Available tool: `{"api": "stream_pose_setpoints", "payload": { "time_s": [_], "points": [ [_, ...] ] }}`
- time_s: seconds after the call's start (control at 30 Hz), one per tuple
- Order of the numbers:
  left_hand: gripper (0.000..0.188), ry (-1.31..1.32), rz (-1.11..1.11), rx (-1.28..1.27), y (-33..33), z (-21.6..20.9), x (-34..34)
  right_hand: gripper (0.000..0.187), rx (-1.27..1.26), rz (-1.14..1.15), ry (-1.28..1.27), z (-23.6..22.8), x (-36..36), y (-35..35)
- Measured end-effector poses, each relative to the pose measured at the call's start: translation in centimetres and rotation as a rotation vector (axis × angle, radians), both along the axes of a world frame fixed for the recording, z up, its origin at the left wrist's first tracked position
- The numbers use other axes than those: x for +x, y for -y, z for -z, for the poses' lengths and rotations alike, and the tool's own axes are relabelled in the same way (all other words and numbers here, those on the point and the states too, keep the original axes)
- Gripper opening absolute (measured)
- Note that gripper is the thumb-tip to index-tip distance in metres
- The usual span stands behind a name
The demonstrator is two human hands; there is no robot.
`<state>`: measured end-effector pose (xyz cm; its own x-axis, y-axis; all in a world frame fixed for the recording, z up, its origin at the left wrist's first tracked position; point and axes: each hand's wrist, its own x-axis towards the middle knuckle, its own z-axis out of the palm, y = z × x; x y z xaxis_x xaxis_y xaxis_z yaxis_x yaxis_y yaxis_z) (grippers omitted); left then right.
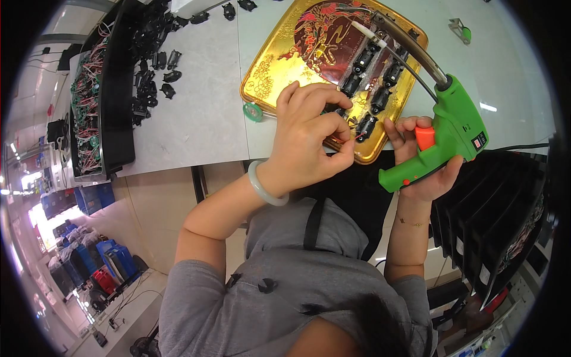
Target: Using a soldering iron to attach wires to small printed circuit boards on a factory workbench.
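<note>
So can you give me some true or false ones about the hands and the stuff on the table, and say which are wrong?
1. The right hand holds a green gun-shaped tool with an orange trigger. True.
2. There is a wide black watch on the left hand's wrist. False: it is a pale, smooth, round bangle.
3. A shiny gold tray with rounded corners lies on the light grey table. True.
4. The long black bin of green boards and wires is right of the tray. False: it is on the left.
5. Small black parts sit in the tray. True.
</note>
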<state>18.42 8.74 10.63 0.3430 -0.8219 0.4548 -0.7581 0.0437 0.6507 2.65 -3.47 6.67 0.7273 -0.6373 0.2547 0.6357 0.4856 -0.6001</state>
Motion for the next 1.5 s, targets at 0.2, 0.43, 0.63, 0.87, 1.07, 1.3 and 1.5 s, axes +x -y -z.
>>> {"api": "stream_pose_setpoints", "payload": {
  "time_s": [0.2,0.43,0.63,0.87,1.07,1.3,1.5],
  "points": [
    [0.015,0.009,0.002,0.003,0.0,0.0,0.0,0.065,0.0,0.005,0.002,0.1,0.0,0.0],
    [0.014,0.036,0.017,0.022,-0.1,-0.1,0.2,0.065,0.022,0.0,0.024,0.1,0.0,-0.1],
    [0.028,-0.117,-0.08,-0.115,-1.0,-0.8,0.7,0.063,0.007,0.006,0.009,-0.1,0.1,-0.3],
    [0.028,0.121,-0.17,0.212,-2.0,-1.8,2.3,0.061,-0.025,0.007,-0.001,-0.1,0.2,-0.3],
    [0.015,-0.198,0.05,0.081,-2.7,-1.8,2.2,0.059,-0.005,0.016,-0.006,-0.4,0.2,-0.4],
    [0.01,-0.585,0.276,-0.055,-3.7,-0.5,3.5,0.057,0.084,0.002,0.067,0.1,-0.2,-0.4],
    [0.019,-0.91,0.437,-0.277,-6.3,-2.8,6.0,0.057,-0.028,-0.022,0.024,-0.9,-0.1,-0.7]
  ]
}}
